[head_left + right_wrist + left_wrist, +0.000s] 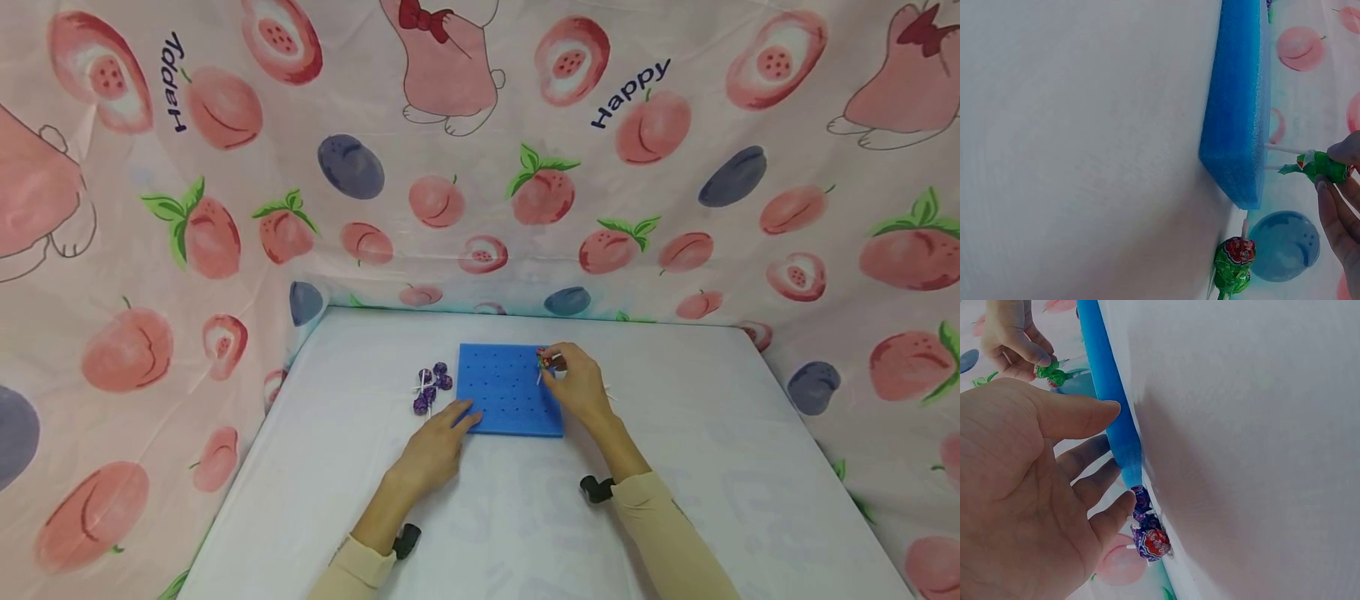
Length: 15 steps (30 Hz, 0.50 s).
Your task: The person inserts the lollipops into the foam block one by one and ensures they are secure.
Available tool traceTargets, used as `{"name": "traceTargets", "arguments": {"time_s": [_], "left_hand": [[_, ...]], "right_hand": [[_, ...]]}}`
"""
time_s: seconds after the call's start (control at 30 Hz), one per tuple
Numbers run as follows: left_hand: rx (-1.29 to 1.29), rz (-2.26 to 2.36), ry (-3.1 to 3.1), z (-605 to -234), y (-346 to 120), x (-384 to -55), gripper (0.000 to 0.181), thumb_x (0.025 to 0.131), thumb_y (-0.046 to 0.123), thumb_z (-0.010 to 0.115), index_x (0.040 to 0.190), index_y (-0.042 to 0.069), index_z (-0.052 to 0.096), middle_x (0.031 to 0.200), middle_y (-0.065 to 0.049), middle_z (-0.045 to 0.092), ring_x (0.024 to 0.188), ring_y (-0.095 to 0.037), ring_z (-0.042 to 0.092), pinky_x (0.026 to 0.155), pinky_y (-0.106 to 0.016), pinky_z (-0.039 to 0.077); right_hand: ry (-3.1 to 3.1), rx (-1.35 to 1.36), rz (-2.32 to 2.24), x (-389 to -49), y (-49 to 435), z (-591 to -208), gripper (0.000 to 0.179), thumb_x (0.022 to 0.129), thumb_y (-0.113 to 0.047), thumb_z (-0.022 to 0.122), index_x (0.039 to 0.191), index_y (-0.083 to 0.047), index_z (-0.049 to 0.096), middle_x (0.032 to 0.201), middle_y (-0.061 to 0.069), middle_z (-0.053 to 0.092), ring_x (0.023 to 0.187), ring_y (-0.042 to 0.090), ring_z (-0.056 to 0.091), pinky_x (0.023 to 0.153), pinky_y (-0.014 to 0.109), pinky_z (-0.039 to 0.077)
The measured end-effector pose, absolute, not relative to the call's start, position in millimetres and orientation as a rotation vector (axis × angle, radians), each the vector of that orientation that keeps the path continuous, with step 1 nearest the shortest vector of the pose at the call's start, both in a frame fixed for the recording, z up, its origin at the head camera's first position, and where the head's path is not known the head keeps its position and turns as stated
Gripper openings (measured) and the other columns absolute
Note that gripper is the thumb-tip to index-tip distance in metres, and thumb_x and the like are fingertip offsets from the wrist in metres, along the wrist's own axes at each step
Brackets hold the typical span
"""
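A blue foam board [498,408] dotted with small holes lies flat on the table. At its back right, my right hand [581,383] pinches a green-wrapped lollipop [1325,167] by its candy head. Two white sticks [1284,148] reach from the board's top face toward the green wrappers in the right wrist view; a second lollipop [541,353] shows close to the fingertips. My left hand [435,446] rests at the board's front left corner, fingers spread and relaxed, thumb [1094,417] along its edge.
Several purple-wrapped lollipops [422,398] lie in a loose group left of the board. Another green and red lollipop [1235,259] lies on the table beyond the board's right side. A fruit-printed cloth [480,208] hangs behind and around the white table [487,508].
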<state>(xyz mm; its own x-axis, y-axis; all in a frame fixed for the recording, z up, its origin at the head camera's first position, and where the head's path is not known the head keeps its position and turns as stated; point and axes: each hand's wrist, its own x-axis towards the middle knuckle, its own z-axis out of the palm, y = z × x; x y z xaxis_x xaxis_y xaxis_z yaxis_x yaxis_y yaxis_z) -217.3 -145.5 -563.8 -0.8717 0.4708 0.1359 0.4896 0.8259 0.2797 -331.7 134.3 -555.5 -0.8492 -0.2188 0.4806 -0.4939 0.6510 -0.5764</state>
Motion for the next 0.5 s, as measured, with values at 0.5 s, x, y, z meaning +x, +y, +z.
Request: {"name": "traceTargets", "arguments": {"time_s": [0.5], "left_hand": [[-0.76, -0.45, -2.962, -566.7, -144.9, -218.7, 0.05, 0.101, 0.001, 0.061, 0.15, 0.007, 0.056, 0.161, -0.017, 0.043, 0.149, -0.037, 0.041, 0.121, -0.05, 0.039]], "right_hand": [[-2.531, 0.588, 1.009, -328.1, 132.9, -552.8, 0.027, 0.083, 0.001, 0.083, 0.105, -0.005, 0.068, 0.108, 0.01, 0.07, 0.095, 0.026, 0.074, 0.084, 0.044, 0.064]]}}
